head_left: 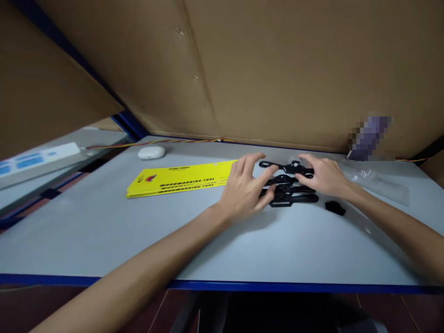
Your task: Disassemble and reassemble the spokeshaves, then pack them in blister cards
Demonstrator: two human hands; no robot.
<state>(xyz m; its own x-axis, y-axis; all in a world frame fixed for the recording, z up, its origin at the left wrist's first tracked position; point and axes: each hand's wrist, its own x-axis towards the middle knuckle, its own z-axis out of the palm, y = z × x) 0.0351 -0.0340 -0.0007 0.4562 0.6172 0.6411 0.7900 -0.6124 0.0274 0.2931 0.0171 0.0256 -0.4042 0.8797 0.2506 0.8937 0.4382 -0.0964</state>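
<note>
yellow cards (180, 179) | black print: "WOODWORKING TOOL" | smaller heading unreadable

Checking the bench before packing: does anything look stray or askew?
One small black piece lies alone, apart from the black tools under both hands. The yellow cards sit slightly fanned.

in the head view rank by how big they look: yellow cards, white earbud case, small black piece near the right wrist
1. yellow cards, clearly largest
2. white earbud case
3. small black piece, roughly like the case, and nearer the camera, so unsure
</note>
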